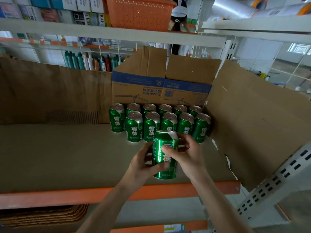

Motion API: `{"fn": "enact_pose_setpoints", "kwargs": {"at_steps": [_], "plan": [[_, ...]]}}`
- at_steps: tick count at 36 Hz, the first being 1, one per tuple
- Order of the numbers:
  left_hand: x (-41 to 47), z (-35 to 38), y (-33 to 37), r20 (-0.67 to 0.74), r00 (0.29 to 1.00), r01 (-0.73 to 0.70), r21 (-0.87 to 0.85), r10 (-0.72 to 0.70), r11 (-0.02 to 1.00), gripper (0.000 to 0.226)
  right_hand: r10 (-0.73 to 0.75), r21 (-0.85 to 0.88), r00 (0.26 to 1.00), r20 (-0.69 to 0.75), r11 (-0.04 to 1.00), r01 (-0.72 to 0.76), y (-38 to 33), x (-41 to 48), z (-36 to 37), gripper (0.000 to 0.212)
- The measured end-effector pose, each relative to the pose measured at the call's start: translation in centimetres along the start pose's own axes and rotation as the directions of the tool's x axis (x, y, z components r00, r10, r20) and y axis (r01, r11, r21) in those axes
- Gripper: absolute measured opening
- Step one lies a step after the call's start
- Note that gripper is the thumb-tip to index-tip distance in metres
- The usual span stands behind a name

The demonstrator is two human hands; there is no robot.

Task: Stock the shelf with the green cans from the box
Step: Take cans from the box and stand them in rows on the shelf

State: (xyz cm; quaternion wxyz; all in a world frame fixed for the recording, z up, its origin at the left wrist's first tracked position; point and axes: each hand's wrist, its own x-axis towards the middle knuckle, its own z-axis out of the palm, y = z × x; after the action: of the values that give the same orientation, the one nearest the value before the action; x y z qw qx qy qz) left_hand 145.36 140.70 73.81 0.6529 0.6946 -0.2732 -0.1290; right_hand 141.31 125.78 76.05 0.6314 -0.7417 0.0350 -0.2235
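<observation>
Both hands hold one upright green can (164, 145) over the front part of the shelf (67, 157). My left hand (143, 165) wraps its left side, thumb across the lower label. My right hand (186, 153) grips the right side, thumb on the label's middle. Behind it, several green cans (134, 126) stand in two rows against an open cardboard box (161, 84) with blue print at the back of the shelf. The box's inside is hidden.
Cardboard sheets line the shelf's back (50, 91) and right side (252, 123). An orange rail (50, 197) edges the shelf front. Above, another shelf carries an orange basket (139, 12) and boxes. A wicker tray (43, 214) lies on the shelf below.
</observation>
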Motion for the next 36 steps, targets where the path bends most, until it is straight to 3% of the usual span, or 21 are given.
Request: {"fn": "enact_pose_setpoints", "kwargs": {"at_steps": [8,13,17,21,23,25,28,30,36], "plan": [[0.4,-0.6,0.0,-0.031,0.999,-0.016,0.013,0.016,1.0,0.064,-0.01,-0.047,0.999,0.05,0.999,0.012,0.3,0.1,0.0,0.042],[0.7,-1.6,-0.4,-0.088,0.996,-0.018,-0.001,0.018,1.0,0.071,-0.016,0.033,0.997,0.082,0.999,0.014,1.0,0.3,-0.4,0.032],[0.9,-3.1,-0.6,-0.1,0.995,-0.011,0.016,0.013,1.0,0.088,-0.014,0.003,0.998,0.063,1.0,0.014,2.2,0.1,-0.8,0.045],[0.9,-4.7,-0.7,-0.097,0.995,-0.011,0.006,0.011,1.0,0.083,0.018,-0.092,0.997,0.073,0.996,-0.012,4.0,-0.2,-1.4,0.045],[0.9,-5.6,-0.8,-0.092,0.996,-0.009,0.017,0.011,1.0,0.086,0.034,-0.187,0.997,0.069,0.982,-0.021,4.9,-0.5,-1.8,0.058],[0.9,-6.5,-1.1,-0.097,0.995,-0.009,0.024,0.011,1.0,0.083,0.024,-0.373,0.997,0.079,0.928,0.008,5.7,-0.7,-2.3,0.071],[0.8,-7.9,-1.7,-0.118,0.993,-0.004,0.019,0.006,1.0,0.088,-0.071,-0.654,0.993,0.099,0.747,0.119,6.8,-1.0,-2.7,0.08],[0.8,-9.0,-2.0,-0.132,0.991,-0.002,0.027,0.005,1.0,0.09,-0.101,-0.746,0.988,0.117,0.648,0.154,8.0,-1.1,-2.8,0.087],[1.4,-12.1,-2.8,-0.175,0.985,0.012,0.06,-0.002,0.998,0.093,0.061,-0.892,0.992,0.111,0.446,0.073,9.7,-1.1,-2.4,0.102]]}}
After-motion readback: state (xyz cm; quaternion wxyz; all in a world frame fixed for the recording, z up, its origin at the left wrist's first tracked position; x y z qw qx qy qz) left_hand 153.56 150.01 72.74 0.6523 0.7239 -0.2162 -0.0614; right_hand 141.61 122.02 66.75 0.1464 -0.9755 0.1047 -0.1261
